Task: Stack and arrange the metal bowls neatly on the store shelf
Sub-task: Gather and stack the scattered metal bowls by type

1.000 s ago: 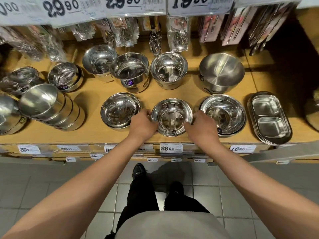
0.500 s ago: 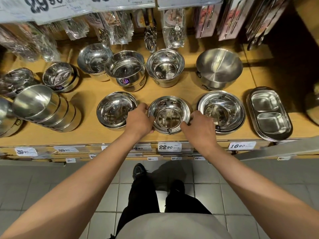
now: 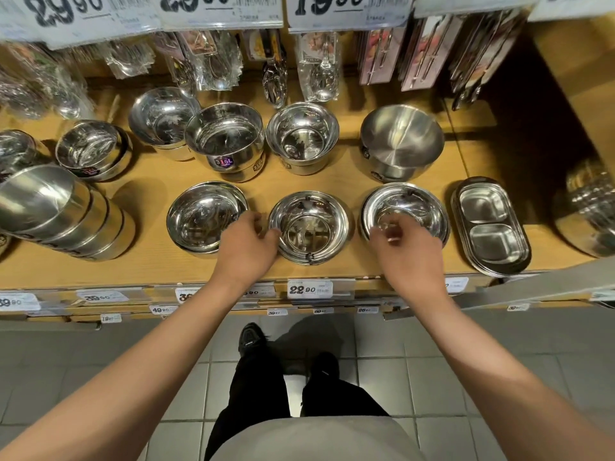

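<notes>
R hand (image 3: 407, 251) has let go of mid bowl (image 3: 309, 227) since 0.5 s ago, now blurred over R bowl (image 3: 404, 211), grip can't tell. L hand (image 3: 248, 244) fingertips touch mid bowl rim, loose. Mid bowl on shelf (image 3: 149, 271) front row, likely placed; R bowl next.

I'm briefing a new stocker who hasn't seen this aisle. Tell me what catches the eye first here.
Two bare hands reach over the front row: the left hand touches the middle bowl, the right hand hovers at the right bowl stack. A tilted bowl stack lies at far left, and big price tags hang overhead.
</notes>
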A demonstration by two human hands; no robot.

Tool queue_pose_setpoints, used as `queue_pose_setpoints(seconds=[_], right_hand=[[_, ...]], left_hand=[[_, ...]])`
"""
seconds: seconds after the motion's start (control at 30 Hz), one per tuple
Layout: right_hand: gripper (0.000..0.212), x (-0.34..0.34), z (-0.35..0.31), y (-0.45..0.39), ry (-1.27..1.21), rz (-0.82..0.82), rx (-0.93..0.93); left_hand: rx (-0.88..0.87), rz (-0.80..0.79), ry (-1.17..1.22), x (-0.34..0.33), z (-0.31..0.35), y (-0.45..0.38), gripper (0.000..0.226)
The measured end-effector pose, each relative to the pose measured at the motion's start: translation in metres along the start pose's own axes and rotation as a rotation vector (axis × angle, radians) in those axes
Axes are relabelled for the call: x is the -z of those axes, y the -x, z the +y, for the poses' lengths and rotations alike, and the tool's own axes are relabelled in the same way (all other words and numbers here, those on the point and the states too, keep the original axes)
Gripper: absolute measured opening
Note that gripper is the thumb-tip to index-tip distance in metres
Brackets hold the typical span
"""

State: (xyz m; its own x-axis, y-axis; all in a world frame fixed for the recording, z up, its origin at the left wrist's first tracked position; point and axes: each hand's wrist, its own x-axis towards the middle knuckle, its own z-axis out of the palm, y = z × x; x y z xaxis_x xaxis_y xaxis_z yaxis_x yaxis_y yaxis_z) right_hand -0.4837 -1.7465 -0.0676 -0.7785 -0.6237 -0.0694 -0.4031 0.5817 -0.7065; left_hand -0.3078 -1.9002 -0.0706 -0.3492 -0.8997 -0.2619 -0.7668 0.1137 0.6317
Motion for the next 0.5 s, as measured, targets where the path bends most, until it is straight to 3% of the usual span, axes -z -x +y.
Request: queue_pose_setpoints(seconds=[0.1, 0.23, 0.37, 0.5], right_hand=[[0.037, 0.035, 0.034, -0.021, 0.119, 0.132, -0.092], [0.063, 0.047, 0.057, -0.051, 0.317, -0.015, -0.221], [0.030, 0.042, 0.059, -0.059, 0.363, -0.043, -0.208], [0.020, 0.045, 0.056, -0.056, 0.359, -0.040, -0.242]], left_hand=[[-0.035, 0.073, -0.009, 0.005, 0.004, 0.008, 0.039], [-0.081, 0.086, -0.024, 0.002, 0.019, 0.017, 0.035], [-0.131, 0.018, -0.044, -0.001, 0.030, 0.024, 0.031], [-0.152, -0.031, -0.062, 0.004, 0.037, 0.023, 0.026]])
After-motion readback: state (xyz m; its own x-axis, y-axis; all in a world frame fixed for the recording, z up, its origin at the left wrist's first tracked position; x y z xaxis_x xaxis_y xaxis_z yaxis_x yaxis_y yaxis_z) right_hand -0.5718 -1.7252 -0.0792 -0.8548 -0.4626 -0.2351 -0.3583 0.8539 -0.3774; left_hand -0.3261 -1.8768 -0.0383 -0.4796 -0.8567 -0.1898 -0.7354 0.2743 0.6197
